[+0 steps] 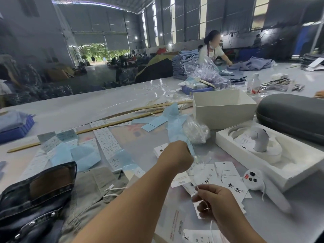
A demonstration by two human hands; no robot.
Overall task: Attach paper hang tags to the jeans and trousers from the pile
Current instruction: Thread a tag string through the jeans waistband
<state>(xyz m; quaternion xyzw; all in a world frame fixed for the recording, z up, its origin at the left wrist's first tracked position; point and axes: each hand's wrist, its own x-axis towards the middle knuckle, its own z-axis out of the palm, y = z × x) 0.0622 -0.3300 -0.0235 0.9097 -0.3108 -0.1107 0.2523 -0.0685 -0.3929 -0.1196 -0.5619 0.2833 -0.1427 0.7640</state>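
Note:
My left hand (177,157) reaches across the table with its fingers curled, gripping a plastic bag of tag strings (193,132) beside a strip of light blue paper. My right hand (213,199) sits nearer me and pinches a thin white string (211,228) that hangs down past my wrist. White paper hang tags (231,183) with black brush lettering lie spread between the two hands. Dark jeans (35,207) and khaki trousers (93,190) with a white drawstring lie at the lower left.
An open white box (222,109) and a white moulded tray (273,155) holding a white device stand at right, behind them a grey case (294,113). Label strips (107,139), blue paper and a wooden stick (98,127) cover the left. A person works at the far table.

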